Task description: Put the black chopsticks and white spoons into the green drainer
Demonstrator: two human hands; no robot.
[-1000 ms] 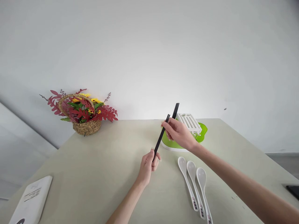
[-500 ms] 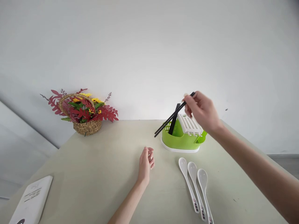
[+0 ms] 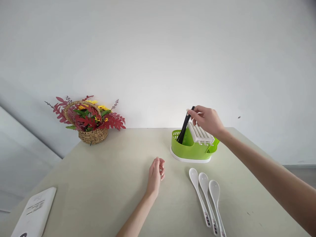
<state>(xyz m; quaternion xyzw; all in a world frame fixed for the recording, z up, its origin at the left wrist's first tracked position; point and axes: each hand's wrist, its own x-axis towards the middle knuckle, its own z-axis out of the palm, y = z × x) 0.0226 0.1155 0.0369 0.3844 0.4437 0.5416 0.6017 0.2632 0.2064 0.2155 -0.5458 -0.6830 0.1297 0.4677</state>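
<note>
My right hand pinches the upper end of black chopsticks. Their lower ends stand inside the left compartment of a green plastic cutlery holder, leaning to the right. How many sticks my fingers grip is hidden, since they overlap in one dark bundle. A white slatted rack with small hooks sits on the holder, just below my right hand. My left hand rests near the table's middle, fingers loosely curled and a little apart, holding nothing. To its right lie three white spoons, bowls pointing away from me.
A wicker basket of red leaves and yellow flowers stands at the back left by the wall. At the near left corner lies a white flat box-like object with dark print. All rest on a pale table.
My right hand has moved down and left, bringing the chopsticks from a slant in front of the holder into its left compartment. My left hand has hardly moved.
</note>
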